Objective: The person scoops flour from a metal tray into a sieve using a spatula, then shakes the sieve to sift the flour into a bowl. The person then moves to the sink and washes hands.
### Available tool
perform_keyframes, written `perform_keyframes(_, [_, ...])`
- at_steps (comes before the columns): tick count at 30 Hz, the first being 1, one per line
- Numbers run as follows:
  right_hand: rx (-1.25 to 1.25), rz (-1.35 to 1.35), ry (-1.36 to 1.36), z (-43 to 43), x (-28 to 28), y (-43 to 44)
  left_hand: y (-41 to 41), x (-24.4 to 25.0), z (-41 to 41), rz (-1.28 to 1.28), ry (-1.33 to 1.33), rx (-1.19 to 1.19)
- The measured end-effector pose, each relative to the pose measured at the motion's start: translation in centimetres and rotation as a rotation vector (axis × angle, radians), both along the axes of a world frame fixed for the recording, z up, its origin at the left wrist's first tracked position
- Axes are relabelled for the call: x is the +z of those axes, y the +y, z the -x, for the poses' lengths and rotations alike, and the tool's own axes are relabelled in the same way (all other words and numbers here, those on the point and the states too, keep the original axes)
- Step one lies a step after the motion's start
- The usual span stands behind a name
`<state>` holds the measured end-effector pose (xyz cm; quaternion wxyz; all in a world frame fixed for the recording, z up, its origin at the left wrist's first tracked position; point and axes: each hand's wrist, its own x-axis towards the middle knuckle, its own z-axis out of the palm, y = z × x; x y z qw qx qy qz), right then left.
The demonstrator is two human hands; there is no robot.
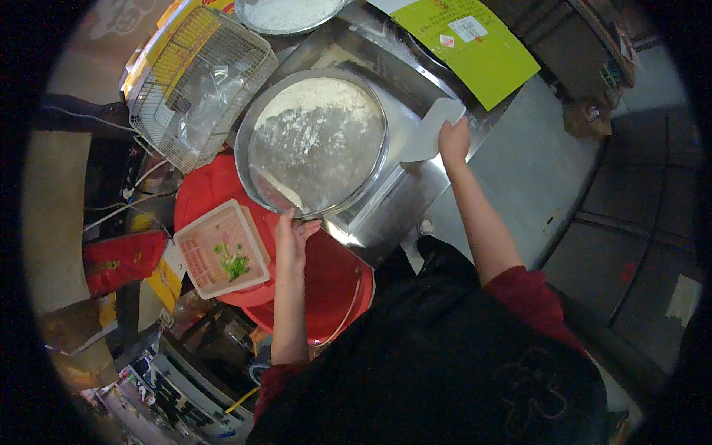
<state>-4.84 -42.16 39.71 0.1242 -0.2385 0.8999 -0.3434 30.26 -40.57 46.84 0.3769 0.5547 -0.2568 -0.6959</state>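
A round metal-rimmed sieve [322, 161] lies before me over a stainless steel basin [384, 89]. White flour [322, 92] is heaped along the sieve's far side, with a thin strip by its near left rim and scattered lumps between. My left hand [293, 231] grips the near rim, thumb on top and fingers beneath. To the right of the sieve, my right hand [455, 139] holds a flat white plastic dough scraper [431, 130] above the basin's right edge. The scraper and the sieve are apart. Fine flour dusts the basin around the sieve.
A wire basket [144, 111] with clear plastic bags [214, 100] stands left of the sieve. Below it, a pink plastic basket [192, 245] with chopped greens [233, 264] rests on a red tub [206, 183]. Another flour-filled bowl [289, 28] and printed green cardboard [484, 61] are at the back.
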Motion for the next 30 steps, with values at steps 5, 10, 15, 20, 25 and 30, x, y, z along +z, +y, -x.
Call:
perform_keyframes(5, [0.086, 0.118, -0.030, 2.8, 1.9, 3.3, -0.5, -0.1, -0.1, 0.012, -0.025, -0.020])
perform_keyframes(10, [0.043, 0.191, -0.081, 0.2, 0.7, 4.0, -0.6, 0.0, -0.4, -0.042, -0.008, -0.017])
perform_keyframes(15, [0.084, 0.179, -0.104, 0.1, 0.5, 3.8, -0.5, 0.3, -0.2, -0.024, 0.020, -0.044])
perform_keyframes(20, [0.088, 0.151, -0.100, 1.0, -1.3, 2.6, 0.3, 1.4, 0.8, -0.003, -0.002, 0.002])
perform_keyframes(25, [0.150, 0.133, -0.109, 1.0, -0.2, 1.5, 1.0, 1.5, 1.2, -0.026, -0.003, 0.028])
perform_keyframes(30, [0.161, 0.221, -0.249, -0.9, -1.2, 0.8, 1.2, 2.1, 1.7, -0.043, 0.010, 0.039])
